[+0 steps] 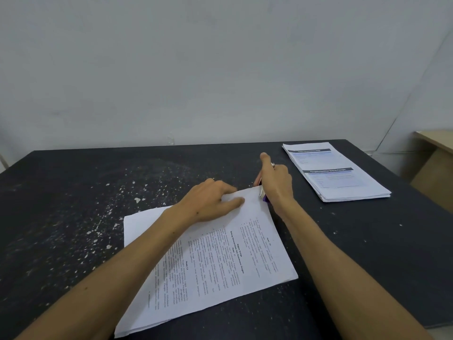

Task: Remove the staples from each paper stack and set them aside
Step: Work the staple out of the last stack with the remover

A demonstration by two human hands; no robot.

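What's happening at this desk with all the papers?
A person is working on the top corner of a paper stack lying on a dark table. The left hand presses the sheets down near that corner, while the right hand grips a small metal tool against it. Another pile of papers sits at the far right.

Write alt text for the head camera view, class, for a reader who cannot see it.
A person's left hand presses down the far corner of a printed paper stack on a black table, while the right hand grips a small metal tool at that corner. A second stack of papers lies at the table's far right.
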